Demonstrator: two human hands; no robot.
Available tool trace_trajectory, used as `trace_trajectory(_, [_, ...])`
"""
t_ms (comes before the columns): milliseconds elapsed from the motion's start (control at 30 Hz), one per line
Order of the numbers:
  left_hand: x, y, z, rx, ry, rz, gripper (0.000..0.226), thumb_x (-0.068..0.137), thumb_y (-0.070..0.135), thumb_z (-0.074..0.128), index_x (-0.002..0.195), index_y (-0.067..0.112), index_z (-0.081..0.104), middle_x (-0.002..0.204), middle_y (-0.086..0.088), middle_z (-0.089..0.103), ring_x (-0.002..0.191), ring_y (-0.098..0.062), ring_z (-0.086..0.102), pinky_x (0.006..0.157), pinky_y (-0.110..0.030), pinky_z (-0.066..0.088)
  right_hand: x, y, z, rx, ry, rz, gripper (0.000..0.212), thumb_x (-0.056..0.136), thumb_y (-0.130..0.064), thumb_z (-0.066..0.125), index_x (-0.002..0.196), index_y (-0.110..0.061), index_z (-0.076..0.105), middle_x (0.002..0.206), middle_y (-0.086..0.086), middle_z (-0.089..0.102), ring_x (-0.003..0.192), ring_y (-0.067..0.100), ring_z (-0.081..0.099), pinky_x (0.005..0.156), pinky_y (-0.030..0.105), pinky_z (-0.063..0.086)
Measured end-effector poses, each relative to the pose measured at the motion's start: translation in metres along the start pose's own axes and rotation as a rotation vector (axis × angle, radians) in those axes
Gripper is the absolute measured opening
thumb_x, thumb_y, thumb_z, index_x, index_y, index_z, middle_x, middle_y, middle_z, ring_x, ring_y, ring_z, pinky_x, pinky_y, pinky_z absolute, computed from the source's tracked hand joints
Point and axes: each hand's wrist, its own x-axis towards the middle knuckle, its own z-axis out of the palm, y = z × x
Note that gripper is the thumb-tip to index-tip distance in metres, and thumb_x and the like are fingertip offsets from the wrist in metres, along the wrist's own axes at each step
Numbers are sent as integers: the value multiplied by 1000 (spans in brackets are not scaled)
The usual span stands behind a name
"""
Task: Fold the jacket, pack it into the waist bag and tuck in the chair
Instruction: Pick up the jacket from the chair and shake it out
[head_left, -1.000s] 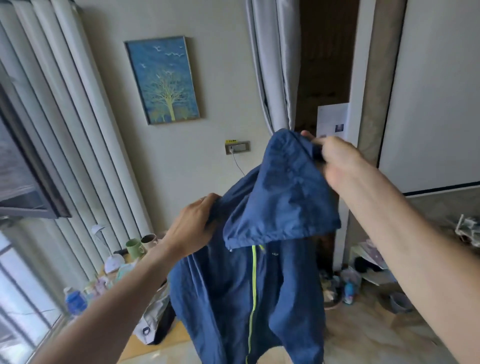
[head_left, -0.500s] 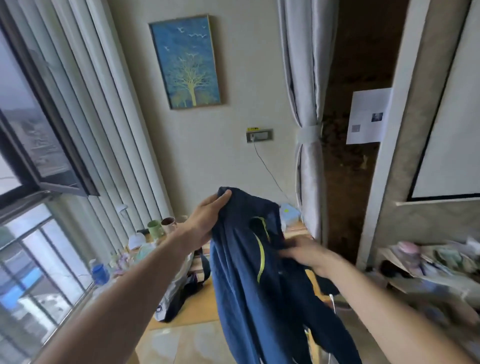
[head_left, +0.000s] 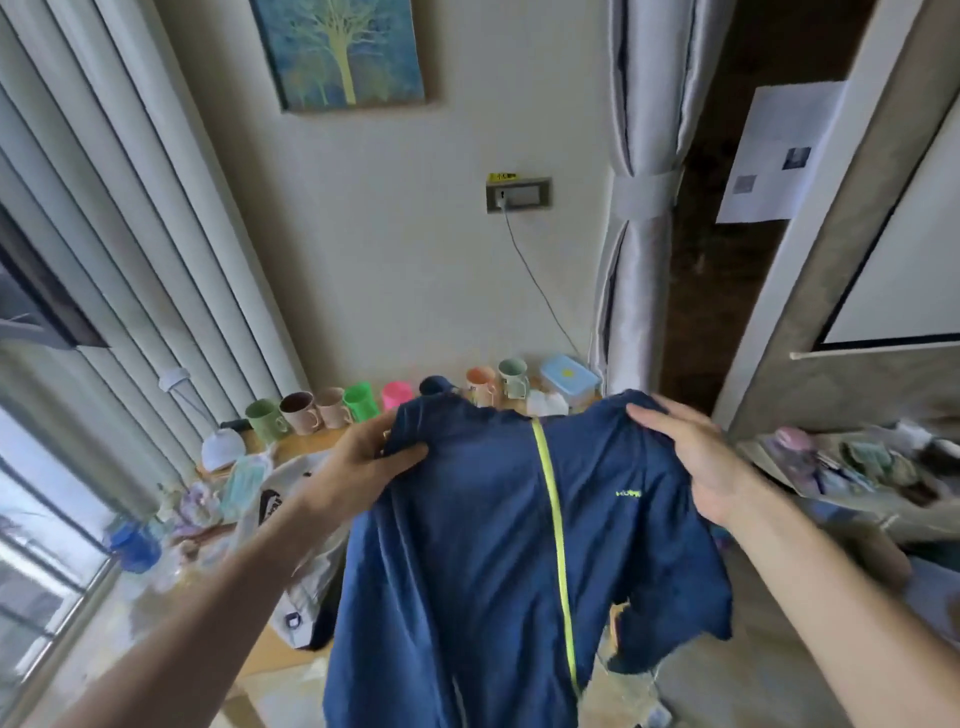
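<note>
Since half a second ago the right hand (head_left: 696, 457) has risen from the jacket's (head_left: 493, 545) middle to its shoulder. Both hands' grips are closed on the shoulders, left hand (head_left: 363, 467) too, spreading it front-on above the bench (head_left: 291, 447) of mugs (head_left: 298, 413).

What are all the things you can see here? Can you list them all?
jacket: one, dark blue with a yellow-green zip, held up in the middle
bag: one, white and black, on the table left of the jacket
cups: about seven, green, brown, pink, orange, along the table's back edge
box: one, light blue lid, right of the cups
painting: one, blue with a tree, on the wall
curtain: one, grey, tied
left hand: gripping the jacket's shoulder
right hand: gripping the other shoulder
</note>
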Motion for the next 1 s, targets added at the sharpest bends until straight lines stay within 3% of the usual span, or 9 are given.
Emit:
trace_trajectory(133, [37,-46,-29,81,-41,-52,22,103,15,55,117,21,70,109,6,76,106,-6,68,99,-28,50,37,16,16,-9,27,53,34,96,-1,56,129,-3,64,128,20,67,118,33,64,95,35,56])
trace_trajectory(300, [55,-92,-54,167,-148,-58,30,100,2,56,104,30,67,94,27,72,92,9,64,86,-11,47,54,25,22,-14,-70,96,35,90,13,50,94,-21,58,104,10,68,92,21,71,75,24,61])
trace_trajectory(400, [53,-100,-73,166,-299,12,42,96,-8,53,124,24,56,112,13,67,106,-7,63,94,-21,50,56,23,19,3,-91,156,38,89,14,44,95,-16,66,98,9,76,83,22,76,71,27,62])
trace_trajectory(467, [56,-101,-88,157,-339,93,40,95,-13,49,125,15,51,115,4,63,112,-19,61,96,-29,51,60,20,17,-31,-122,197,41,85,11,46,98,-11,78,110,15,76,93,26,76,77,31,63])
trace_trajectory(600, [88,-90,-102,220,-386,141,40,99,1,43,102,28,72,108,9,68,109,-17,64,93,-25,47,93,3,23,-60,-123,183,46,80,8,46,105,-10,81,120,19,73,103,26,75,77,29,62])
trace_trajectory(700, [140,-95,-105,157,-332,50,29,92,15,57,113,29,71,117,8,67,107,-17,64,93,-30,50,148,-17,35,-106,-187,60,51,81,8,45,119,-10,75,128,12,71,115,22,70,85,24,58])
trace_trajectory(767, [187,-109,-104,339,-261,85,37,85,25,69,121,31,66,120,13,63,104,-18,63,91,-37,51,201,-24,43,-189,-256,-5,58,82,10,45,133,-10,64,136,7,67,125,19,64,97,24,53])
trace_trajectory(833, [239,-133,-99,570,-262,106,54,81,17,71,132,28,59,128,12,55,115,-19,57,101,-40,46,264,-21,47,-282,-306,-35,63,84,17,47,139,-12,59,140,2,65,129,15,61,104,23,48])
trace_trajectory(1000, [337,-227,-67,857,-400,-58,87,67,-8,51,144,31,45,150,6,43,131,-25,50,105,-42,45,421,47,46,-612,-387,19,73,86,21,57,144,-24,56,148,-10,56,136,4,51,112,16,38])
